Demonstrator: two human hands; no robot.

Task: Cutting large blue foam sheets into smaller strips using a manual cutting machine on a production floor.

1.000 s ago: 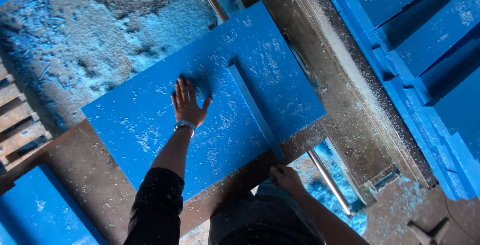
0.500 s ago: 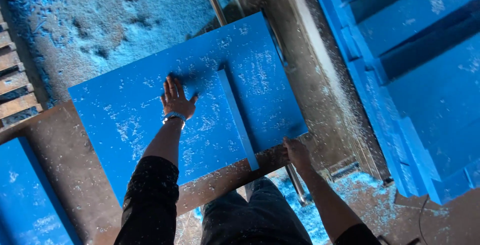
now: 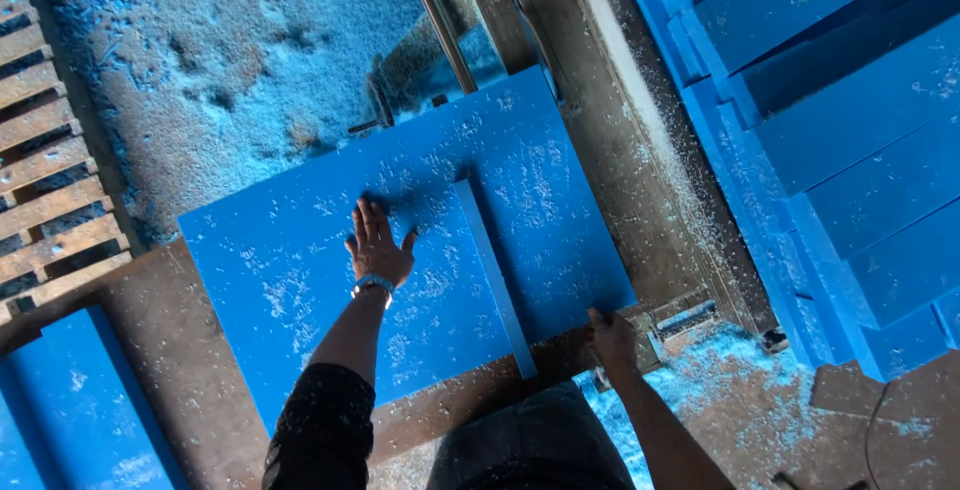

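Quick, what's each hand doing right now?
Left hand: open, flat on the blue panel.
Right hand: at the panel's near edge; grip cannot be told.

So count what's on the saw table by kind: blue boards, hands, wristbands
Large blue board under the flat left hand: 1
Narrower blue board, right hand at its near edge: 1
Hands: 2
Wristband: 1
Total: 5

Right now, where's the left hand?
Head view, centre-left: left hand lies flat, fingers spread, on the blue board, just left of its raised rib.
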